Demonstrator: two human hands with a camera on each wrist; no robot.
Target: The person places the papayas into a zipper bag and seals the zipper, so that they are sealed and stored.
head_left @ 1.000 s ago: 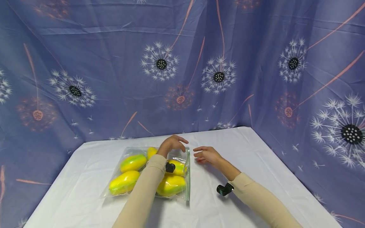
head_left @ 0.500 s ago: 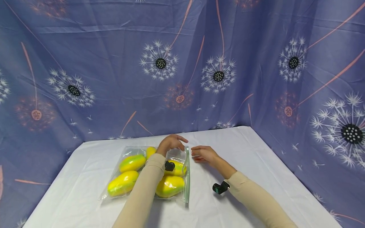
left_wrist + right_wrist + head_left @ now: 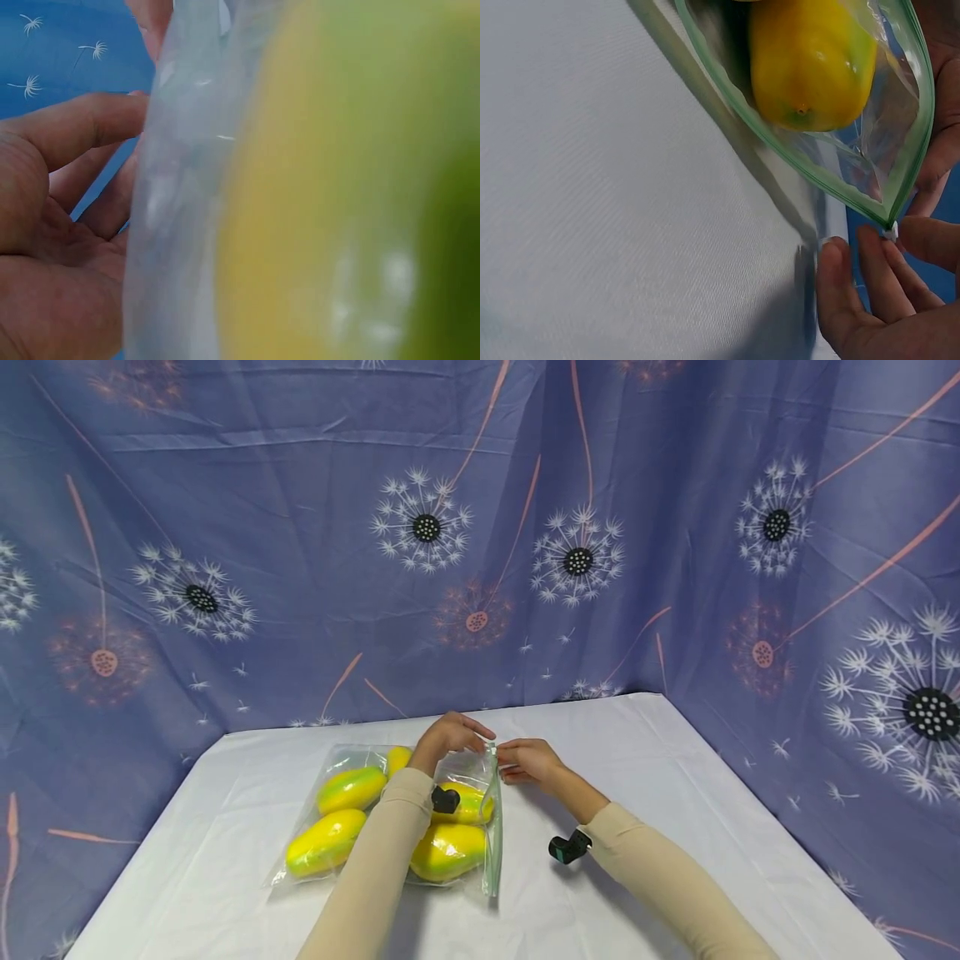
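Note:
A clear zip bag (image 3: 461, 768) lies on the table with several yellow-green papayas (image 3: 351, 790) inside. Its green-edged mouth (image 3: 780, 154) gapes in the right wrist view. A small white slider (image 3: 890, 231) sits at the far corner of that mouth. My left hand (image 3: 452, 737) reaches over the bag and grips its far corner; in the left wrist view its bent fingers (image 3: 97, 124) meet the plastic, which partly hides them. From the right, my right hand (image 3: 534, 762) pinches at the slider between thumb and fingertips.
A white cloth covers the table (image 3: 615, 752), with its far edge just beyond the hands. A blue-purple curtain (image 3: 315, 568) with dandelion prints hangs behind and to the right. Each wrist carries a small black camera (image 3: 570, 847).
My right hand has moved left, from a short gap away up to the bag's far corner and slider. My left hand and the bag have stayed nearly in place.

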